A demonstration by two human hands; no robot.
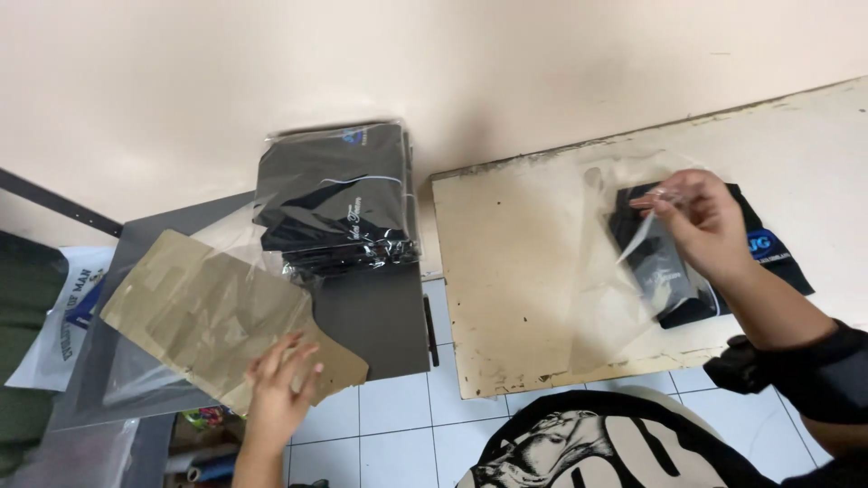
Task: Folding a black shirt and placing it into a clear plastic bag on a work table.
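Your left hand [276, 389] lies spread, fingertips on the tan cardboard sheet [212, 316]; your right hand [701, 221] pinches the thin strip of the clear plastic bag [579, 262] over the folded black garment [696, 258]; a stack of bagged black garments [339, 194] looks finished; this one seems unsealed.

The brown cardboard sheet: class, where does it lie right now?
In the head view, the brown cardboard sheet lies at the left on a dark grey board, under the left hand and in front of a stack of bagged black garments.
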